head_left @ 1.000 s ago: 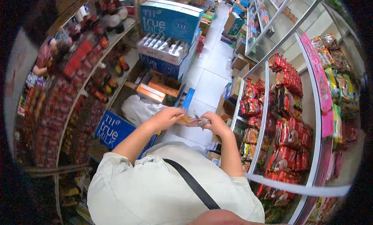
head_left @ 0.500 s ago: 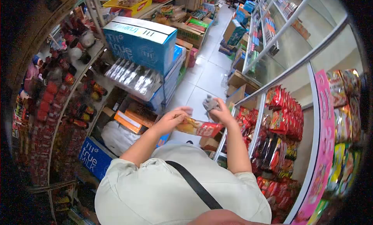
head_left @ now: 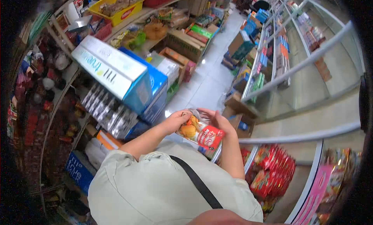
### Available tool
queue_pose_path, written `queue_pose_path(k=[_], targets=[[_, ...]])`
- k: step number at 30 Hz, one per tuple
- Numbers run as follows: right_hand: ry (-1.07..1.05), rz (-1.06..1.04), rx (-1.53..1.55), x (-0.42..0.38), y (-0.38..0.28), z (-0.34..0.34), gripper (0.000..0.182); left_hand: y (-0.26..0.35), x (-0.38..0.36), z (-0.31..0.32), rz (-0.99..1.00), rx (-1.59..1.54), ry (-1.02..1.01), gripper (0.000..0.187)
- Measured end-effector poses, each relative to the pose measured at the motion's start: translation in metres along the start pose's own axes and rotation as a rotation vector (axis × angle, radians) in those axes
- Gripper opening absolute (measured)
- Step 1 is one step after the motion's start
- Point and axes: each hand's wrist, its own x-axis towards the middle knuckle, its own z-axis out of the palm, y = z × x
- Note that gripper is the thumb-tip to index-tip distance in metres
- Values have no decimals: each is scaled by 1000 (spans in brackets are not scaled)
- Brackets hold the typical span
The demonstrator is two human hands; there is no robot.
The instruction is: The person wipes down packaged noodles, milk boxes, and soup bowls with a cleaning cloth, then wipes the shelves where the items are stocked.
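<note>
A red-and-white food packet (head_left: pixel 197 134) with a picture of golden fried food is in front of my body, printed side up and tilted. My left hand (head_left: pixel 175 122) grips its left end, thumb on top. My right hand (head_left: pixel 218 123) is at the packet's upper right, its fingers curled behind the far edge and partly hidden. A grey cloth (head_left: pixel 194 113) shows between the two hands against the packet's upper edge; the right fingers close over it.
Milk cartons (head_left: pixel 112 71) and foil-wrapped packs (head_left: pixel 108 110) are stacked on the left. Glass-fronted shelves (head_left: pixel 295 69) run along the right, with red packets (head_left: pixel 272 170) below. Cardboard boxes (head_left: pixel 239 108) line the tiled aisle (head_left: pixel 208 79). A yellow basket (head_left: pixel 120 15) sits farther back.
My right hand and the grey cloth have come in from the right to the packet's far edge. The packet has turned more face up. The view has swung and tilted.
</note>
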Motion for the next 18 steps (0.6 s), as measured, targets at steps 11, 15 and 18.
queue_pose_path(k=[11,15,18], targets=[[119,262,-205,156,-99,-126,31,109,153,-67,228,-174,551,25],[78,251,-99,219,-112,-173,25,117,154,-116,317,-4,950,25],[167,121,11,272,-139,-227,26,110,161,-135,405,101,1062,23]])
